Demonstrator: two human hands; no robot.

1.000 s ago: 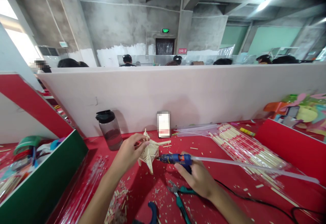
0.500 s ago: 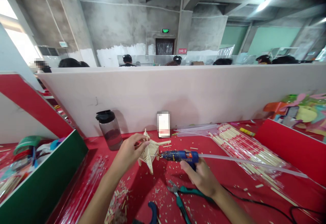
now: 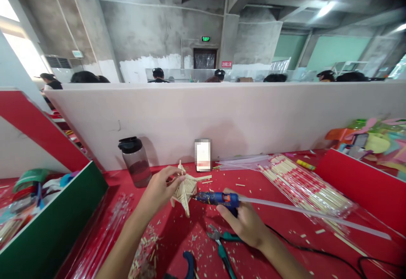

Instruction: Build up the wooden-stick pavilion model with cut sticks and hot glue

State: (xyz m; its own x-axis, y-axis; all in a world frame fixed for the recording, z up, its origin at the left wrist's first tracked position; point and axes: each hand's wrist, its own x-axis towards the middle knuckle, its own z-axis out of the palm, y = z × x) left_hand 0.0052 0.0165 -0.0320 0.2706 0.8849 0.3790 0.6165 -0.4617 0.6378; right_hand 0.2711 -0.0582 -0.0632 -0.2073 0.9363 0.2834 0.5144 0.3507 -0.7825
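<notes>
A small model made of thin wooden sticks (image 3: 187, 193), with a pointed top and ribbed sloping sides, stands on the red tabletop. My left hand (image 3: 166, 186) has its fingers closed on the upper part of this model. In my right hand (image 3: 245, 222) is a blue glue gun (image 3: 217, 198), its nozzle at the model's right side; touching or just apart I cannot tell. A long translucent glue stick (image 3: 311, 215) juts from the gun's back. Green-handled pliers (image 3: 222, 245) lie open below the gun, partly covered by my right hand.
A water bottle (image 3: 135, 162) and a propped phone (image 3: 203, 155) stand by the white partition (image 3: 222, 114). Bagged wooden sticks (image 3: 304, 181) lie right, near a black cable (image 3: 304, 249). Wood scraps (image 3: 146, 249) litter the front. A green board (image 3: 60, 219) edges the left; several people sit beyond the partition.
My right hand and the glue gun have moved slightly left and down, bringing the nozzle closer to the stick model. My left hand keeps its hold.
</notes>
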